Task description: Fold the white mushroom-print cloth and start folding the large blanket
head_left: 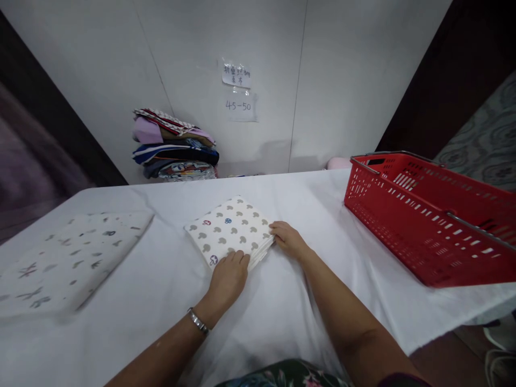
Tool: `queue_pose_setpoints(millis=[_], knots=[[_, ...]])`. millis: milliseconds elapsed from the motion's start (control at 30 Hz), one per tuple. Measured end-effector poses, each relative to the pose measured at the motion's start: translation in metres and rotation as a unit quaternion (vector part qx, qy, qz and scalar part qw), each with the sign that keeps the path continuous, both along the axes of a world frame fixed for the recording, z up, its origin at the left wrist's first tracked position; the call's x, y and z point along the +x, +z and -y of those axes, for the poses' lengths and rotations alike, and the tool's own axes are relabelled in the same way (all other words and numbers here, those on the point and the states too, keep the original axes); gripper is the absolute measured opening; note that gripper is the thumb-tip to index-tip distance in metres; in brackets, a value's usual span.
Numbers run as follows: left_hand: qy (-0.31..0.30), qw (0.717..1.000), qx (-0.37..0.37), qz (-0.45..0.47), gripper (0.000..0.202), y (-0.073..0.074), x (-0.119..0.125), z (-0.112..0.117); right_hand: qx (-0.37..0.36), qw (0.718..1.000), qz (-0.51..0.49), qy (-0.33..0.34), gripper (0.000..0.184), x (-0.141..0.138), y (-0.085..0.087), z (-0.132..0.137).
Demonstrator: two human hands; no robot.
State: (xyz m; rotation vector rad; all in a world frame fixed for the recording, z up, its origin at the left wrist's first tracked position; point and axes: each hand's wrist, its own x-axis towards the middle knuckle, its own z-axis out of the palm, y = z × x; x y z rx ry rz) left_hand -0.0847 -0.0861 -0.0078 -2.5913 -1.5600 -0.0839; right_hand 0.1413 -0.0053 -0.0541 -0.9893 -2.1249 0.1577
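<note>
A folded white cloth with a mushroom print (231,228) lies in the middle of the white-covered table (282,290). My left hand (228,278) rests on the cloth's near corner, fingers curled over its edge. My right hand (288,238) touches the cloth's right corner, fingertips gripping the folded layers. A metal bracelet sits on my left wrist.
A red plastic basket (427,215) with metal handles stands at the right. Another folded printed cloth (68,258) lies at the left. A stack of folded fabrics (173,148) sits against the back wall under two paper notes (237,88).
</note>
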Motion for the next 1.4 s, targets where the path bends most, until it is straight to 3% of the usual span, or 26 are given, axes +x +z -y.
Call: queue_pose_setpoints(millis=[200, 433, 700, 1033, 1400], knots=[[0.017, 0.999, -0.019, 0.026, 0.025, 0.007, -0.001, 0.001, 0.008, 1.0, -0.013, -0.005, 0.029, 0.0, 0.001, 0.0], [-0.003, 1.0, -0.01, 0.028, 0.019, 0.005, -0.001, 0.005, -0.04, 0.999, -0.004, 0.002, 0.036, 0.0, 0.005, 0.004], [-0.001, 1.0, 0.0, 0.017, 0.017, 0.003, 0.001, 0.003, -0.052, 0.998, -0.023, 0.011, 0.043, 0.006, -0.001, 0.002], [-0.004, 1.0, 0.008, 0.019, 0.018, 0.002, -0.032, 0.01, -0.059, 0.997, 0.047, 0.028, 0.033, -0.007, 0.017, 0.014], [0.029, 0.997, 0.012, 0.075, 0.021, 0.007, -0.015, 0.01, -0.007, 0.997, 0.043, 0.069, 0.03, -0.014, 0.024, 0.017]])
